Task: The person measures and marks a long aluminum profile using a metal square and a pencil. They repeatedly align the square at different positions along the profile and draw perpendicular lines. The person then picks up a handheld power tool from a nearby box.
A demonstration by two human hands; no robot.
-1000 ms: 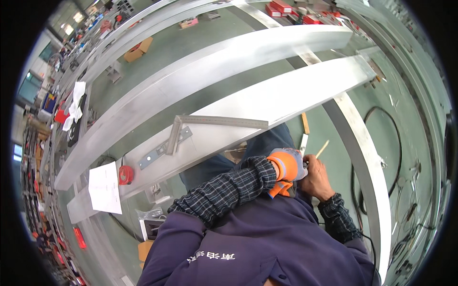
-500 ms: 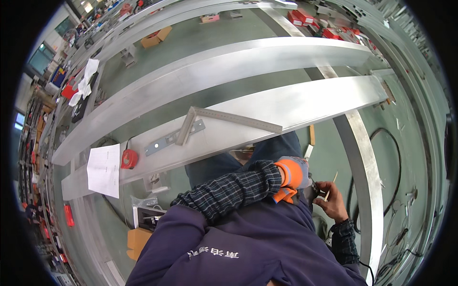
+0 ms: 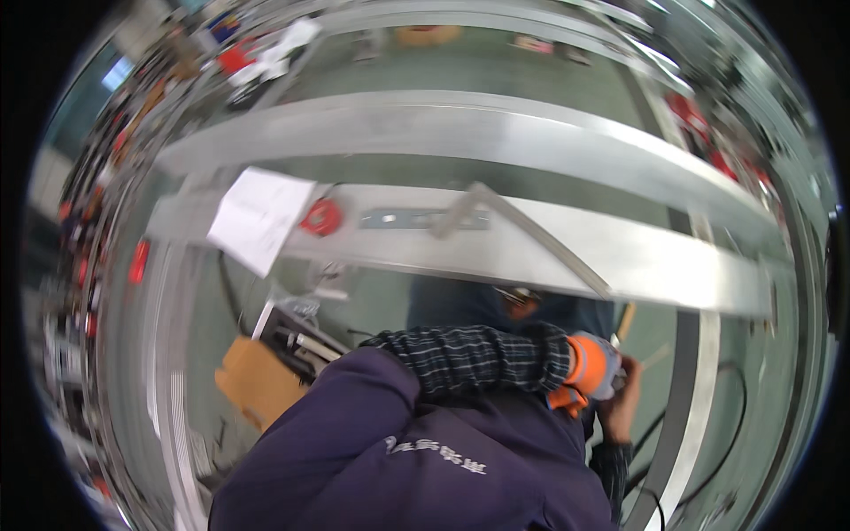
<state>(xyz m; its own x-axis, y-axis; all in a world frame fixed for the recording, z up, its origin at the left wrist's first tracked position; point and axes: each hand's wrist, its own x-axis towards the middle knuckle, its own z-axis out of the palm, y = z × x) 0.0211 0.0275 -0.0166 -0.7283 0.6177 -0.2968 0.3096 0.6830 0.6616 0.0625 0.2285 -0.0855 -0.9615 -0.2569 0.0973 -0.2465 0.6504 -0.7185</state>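
Observation:
In an orange and grey work glove, my left hand [image 3: 595, 365] is closed beside my bare right hand [image 3: 622, 400], low at the right, close to my body. Whatever the left fingers hold is hidden. A thin pale stick [image 3: 655, 357] juts out from the right hand's bent fingers, blurred. Ahead of my legs lies a long aluminium beam [image 3: 540, 257]. On it rest a metal try square [image 3: 551, 245], a slotted metal plate [image 3: 398, 219] partly under the square's short arm, a red tape measure [image 3: 321, 217] and a white paper sheet [image 3: 261, 217].
A second aluminium beam [image 3: 460, 124] runs parallel farther off. A crosswise aluminium bar [image 3: 689, 425] stands at my right, with a black cable [image 3: 742, 398] on the floor beyond. A cardboard box [image 3: 257, 380] and a box of tools [image 3: 305, 345] lie at my left.
My view has swung right, so the beams and the things on them sit farther left-tilted and shifted. My hands stay close together; the right one is now more covered by the glove.

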